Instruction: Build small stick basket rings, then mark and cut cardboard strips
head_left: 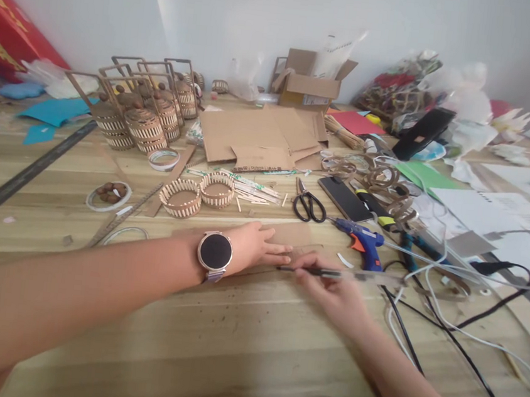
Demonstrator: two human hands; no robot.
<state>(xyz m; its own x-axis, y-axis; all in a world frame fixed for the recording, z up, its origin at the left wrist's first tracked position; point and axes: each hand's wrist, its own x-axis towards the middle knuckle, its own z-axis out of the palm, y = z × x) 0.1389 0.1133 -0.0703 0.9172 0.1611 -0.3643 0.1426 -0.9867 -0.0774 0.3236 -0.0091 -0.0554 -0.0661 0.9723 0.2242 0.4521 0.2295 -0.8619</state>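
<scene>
1. Far left, we open on a cluster of slatted wooden baskets [145,130] with tall handles, and nearer the front, brown beads [111,193] sitting inside a pale ring [89,199].
2. Next along, two slatted rings [180,198] stand side by side on the wooden table [210,357].
3. Now the left hand [251,247], watch [215,252] at the wrist: fingers spread, gripping nothing, laid over a cardboard piece [297,232].
4. That cardboard lies flat on the table, front and centre, black-handled scissors [310,202] just beyond it.
5. Here's the right hand [332,291], fingers pinched around a slim dark tool [323,272], its tip pointing left, close by the left fingertips; whether it touches the cardboard, I can't tell.
6. Rounding off the right: a blue glue gun [369,250], then tangled cables [487,267].
</scene>
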